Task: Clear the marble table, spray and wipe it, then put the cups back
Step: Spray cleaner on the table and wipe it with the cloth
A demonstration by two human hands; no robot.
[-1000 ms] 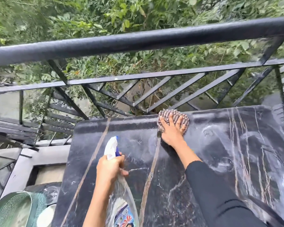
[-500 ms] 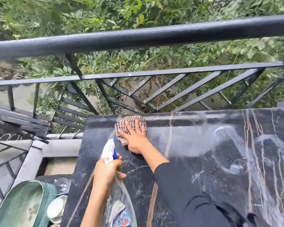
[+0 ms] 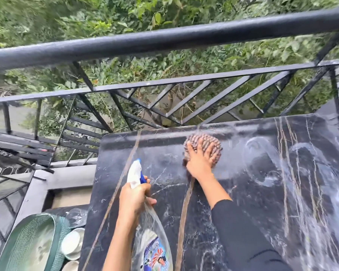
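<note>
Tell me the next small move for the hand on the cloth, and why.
Probably slide the right hand rightward. It presses the ribbed brown-and-white cloth flat near the far edge of the black veined marble table, and white wet smears cover the surface on that side, while the part nearer the left looks cleaner.

One camera sits on the person's head. It looks forward and down from above the near side of the desk (image 3: 243, 202). It is close, so the desk fills the lower right of the view and its near edge is cut off. The left hand (image 3: 134, 196) and right hand (image 3: 199, 163) reach in from the bottom. The spray bottle (image 3: 155, 247) is cut off there. The railing (image 3: 164, 39) crosses the top, with plants (image 3: 106, 16) behind it. A green net cover (image 3: 27, 245) shows in the lower left corner.
</note>
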